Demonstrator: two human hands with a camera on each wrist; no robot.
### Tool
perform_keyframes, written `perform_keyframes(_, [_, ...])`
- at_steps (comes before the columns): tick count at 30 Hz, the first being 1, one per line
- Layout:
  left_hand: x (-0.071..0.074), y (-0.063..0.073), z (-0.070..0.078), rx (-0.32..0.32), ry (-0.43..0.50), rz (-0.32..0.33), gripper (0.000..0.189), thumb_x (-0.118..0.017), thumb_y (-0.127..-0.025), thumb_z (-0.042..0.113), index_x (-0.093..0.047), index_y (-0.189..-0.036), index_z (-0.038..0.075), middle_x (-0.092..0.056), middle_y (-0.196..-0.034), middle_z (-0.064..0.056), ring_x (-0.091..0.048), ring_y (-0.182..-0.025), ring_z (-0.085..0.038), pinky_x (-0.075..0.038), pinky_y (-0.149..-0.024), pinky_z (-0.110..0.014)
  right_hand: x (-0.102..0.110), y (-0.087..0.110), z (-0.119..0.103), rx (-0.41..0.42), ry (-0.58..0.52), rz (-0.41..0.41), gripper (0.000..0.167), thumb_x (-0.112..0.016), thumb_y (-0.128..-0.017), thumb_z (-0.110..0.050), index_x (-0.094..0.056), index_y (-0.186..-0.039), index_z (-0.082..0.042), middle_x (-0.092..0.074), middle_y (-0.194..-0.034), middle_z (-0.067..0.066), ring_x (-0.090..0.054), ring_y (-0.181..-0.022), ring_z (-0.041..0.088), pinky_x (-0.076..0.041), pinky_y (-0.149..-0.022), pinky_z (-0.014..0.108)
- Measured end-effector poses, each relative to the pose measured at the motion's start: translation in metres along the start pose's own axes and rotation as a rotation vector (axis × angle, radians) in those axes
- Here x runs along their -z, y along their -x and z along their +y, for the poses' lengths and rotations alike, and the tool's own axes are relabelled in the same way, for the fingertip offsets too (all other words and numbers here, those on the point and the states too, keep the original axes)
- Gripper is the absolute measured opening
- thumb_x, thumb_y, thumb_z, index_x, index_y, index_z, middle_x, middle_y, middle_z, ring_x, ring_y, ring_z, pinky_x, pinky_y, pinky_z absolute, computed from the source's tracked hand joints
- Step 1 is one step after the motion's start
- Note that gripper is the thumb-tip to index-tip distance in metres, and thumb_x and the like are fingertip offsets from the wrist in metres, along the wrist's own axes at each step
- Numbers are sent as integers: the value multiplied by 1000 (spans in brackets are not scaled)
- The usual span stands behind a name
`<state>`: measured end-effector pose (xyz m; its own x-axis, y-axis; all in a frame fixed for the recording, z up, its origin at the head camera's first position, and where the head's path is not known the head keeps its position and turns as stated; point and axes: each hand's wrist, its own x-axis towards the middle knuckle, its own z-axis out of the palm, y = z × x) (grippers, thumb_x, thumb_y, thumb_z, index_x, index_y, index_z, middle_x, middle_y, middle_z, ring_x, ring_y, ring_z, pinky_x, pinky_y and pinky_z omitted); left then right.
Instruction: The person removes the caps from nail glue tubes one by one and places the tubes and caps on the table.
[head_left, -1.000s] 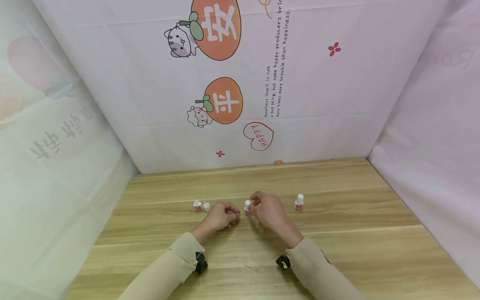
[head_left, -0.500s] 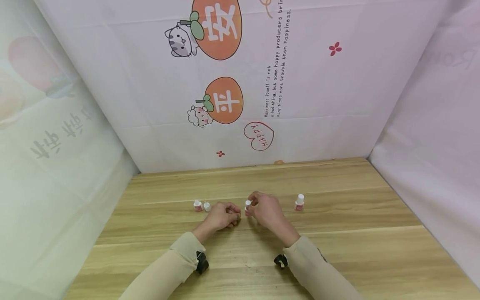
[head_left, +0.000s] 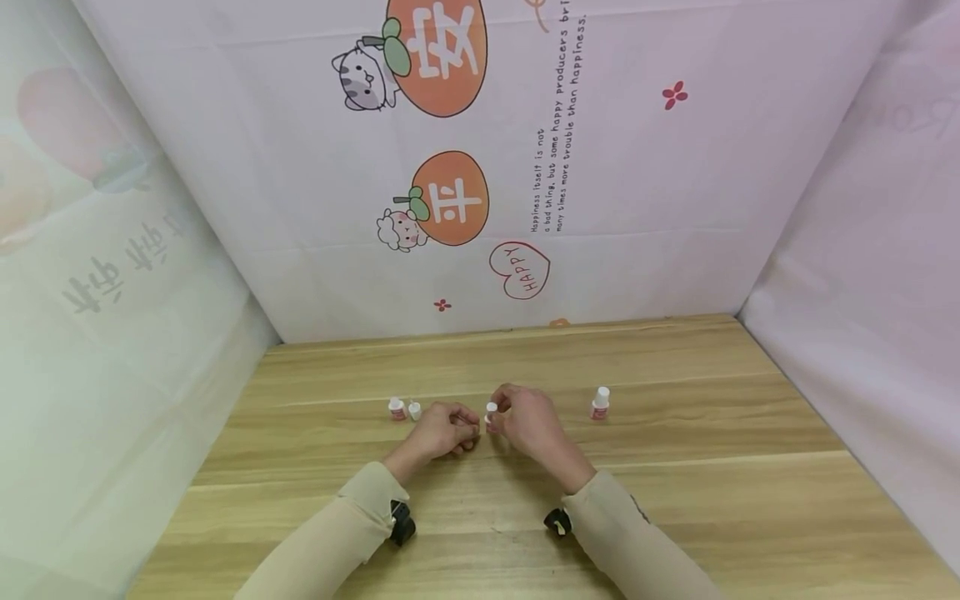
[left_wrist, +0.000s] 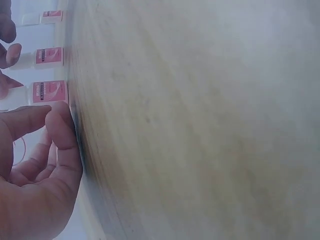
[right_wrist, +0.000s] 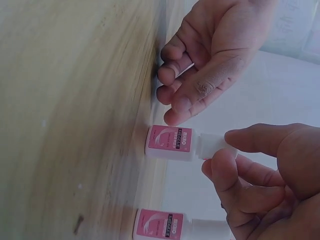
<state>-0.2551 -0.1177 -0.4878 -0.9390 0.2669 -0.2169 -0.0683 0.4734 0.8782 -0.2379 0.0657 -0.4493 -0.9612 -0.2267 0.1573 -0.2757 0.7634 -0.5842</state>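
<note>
My right hand (head_left: 527,423) pinches the white cap of a small pink-labelled glue bottle (right_wrist: 172,142) between thumb and fingertips. That bottle stands upright on the table, cap on. Beside it rests my left hand (head_left: 444,429), fingers loosely curled, fingertips right at the bottle's side in the right wrist view and nothing seen in its grasp. Left of that hand stands another glue bottle (head_left: 397,409) with its white nozzle bare, next to a loose white cap (head_left: 415,411) with a thin stem pointing up.
A capped glue bottle (head_left: 600,403) stands to the right on the wooden table (head_left: 495,533). The left wrist view shows several bottles in a row, one of them a middle bottle (left_wrist: 49,56) beyond the nearest. A printed white cloth (head_left: 622,183) encloses the back and sides.
My right hand has shifted slightly left, and the bottle under its fingers has come a little nearer my left hand. The left hand has stayed in place.
</note>
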Motion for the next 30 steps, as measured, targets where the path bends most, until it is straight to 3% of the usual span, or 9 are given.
perform_keyframes(13, [0, 1, -3, 7, 16, 2, 19, -68, -90, 5, -68, -107, -3, -74, -84, -13, -67, -66, -14, -57, -56, -25, -6, 0, -8, 22, -12, -15, 10, -75, -89, -23, -69, -94, -16, -75, -94, 1, -67, -90, 26, -52, -87, 45])
perform_keyframes(20, [-2, 0, -2, 17, 34, -19, 21, -69, -91, 6, -67, -110, -2, -74, -87, -15, -67, -68, -14, -57, -58, -24, -8, 1, -7, 23, -27, -21, 20, -77, -88, -24, -70, -103, -13, -76, -96, 4, -67, -92, 29, -53, -87, 46])
perform_keyframes(30, [-2, -3, -4, 6, 29, -26, 22, -69, -91, 6, -68, -111, -1, -74, -87, -14, -66, -67, -13, -56, -57, -24, -9, -2, -6, 24, -6, -19, 17, -78, -86, -25, -69, -96, -14, -75, -92, 3, -66, -87, 27, -52, -83, 44])
